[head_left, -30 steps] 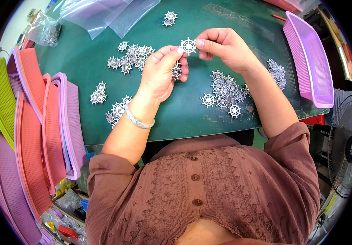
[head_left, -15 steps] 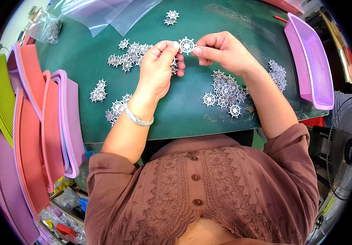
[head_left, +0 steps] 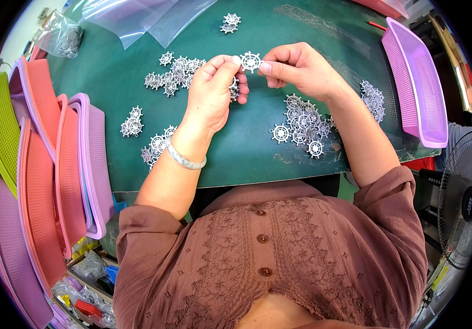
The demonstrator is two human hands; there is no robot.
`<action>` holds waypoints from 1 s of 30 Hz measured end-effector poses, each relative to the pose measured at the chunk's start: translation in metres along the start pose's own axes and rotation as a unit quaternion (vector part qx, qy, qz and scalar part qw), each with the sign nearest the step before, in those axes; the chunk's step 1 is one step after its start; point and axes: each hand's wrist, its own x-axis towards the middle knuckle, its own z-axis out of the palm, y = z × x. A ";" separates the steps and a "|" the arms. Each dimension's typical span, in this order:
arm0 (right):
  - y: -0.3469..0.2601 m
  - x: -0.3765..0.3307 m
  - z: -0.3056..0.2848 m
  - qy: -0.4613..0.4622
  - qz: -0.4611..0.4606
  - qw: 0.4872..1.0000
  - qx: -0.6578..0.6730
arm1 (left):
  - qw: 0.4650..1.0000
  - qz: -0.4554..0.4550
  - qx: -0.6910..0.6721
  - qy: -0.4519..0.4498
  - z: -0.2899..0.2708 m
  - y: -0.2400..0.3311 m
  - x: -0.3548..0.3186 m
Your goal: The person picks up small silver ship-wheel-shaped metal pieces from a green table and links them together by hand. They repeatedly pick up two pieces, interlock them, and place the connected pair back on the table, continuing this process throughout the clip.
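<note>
Above the green table, a silver ship's wheel charm (head_left: pixel 251 62) is pinched at both sides. My left hand (head_left: pixel 212 88) grips its left edge between thumb and index finger, and more charms (head_left: pixel 234 89) show partly under its curled lower fingers. The charm's right edge is in the fingertips of my right hand (head_left: pixel 296 68). Right of centre, nearer to me, lies a heap of the same charms (head_left: pixel 304 120). Another heap (head_left: pixel 175 74) spreads left of my left hand, and a smaller one (head_left: pixel 158 145) is partly hidden by my left forearm.
Small groups of charms lie at the far middle (head_left: pixel 230 23), the left (head_left: pixel 132 123) and beyond my right forearm (head_left: pixel 372 101). A purple basket (head_left: pixel 414 82) stands at the right edge. Stacked baskets (head_left: pixel 91 164) crowd the left. Clear plastic bags (head_left: pixel 137 19) lie at the back; a fan (head_left: pixel 458 200) stands right.
Almost nothing differs. Both hands keep their pinch on the charm, which has tilted or shifted very slightly.
</note>
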 end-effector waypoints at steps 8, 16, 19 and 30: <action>0.000 0.000 0.000 0.000 -0.001 1.000 0.000 | 1.000 -0.001 -0.002 -0.006 0.000 0.000 0.000; -0.001 0.000 -0.001 -0.001 -0.003 1.000 -0.002 | 1.000 -0.009 0.000 -0.005 0.001 0.000 0.000; -0.001 -0.001 0.000 0.003 -0.006 1.000 -0.006 | 1.000 -0.006 -0.002 -0.005 0.000 -0.001 0.000; -0.002 -0.001 -0.001 0.007 -0.011 1.000 -0.001 | 1.000 -0.006 -0.007 -0.007 -0.001 -0.002 0.001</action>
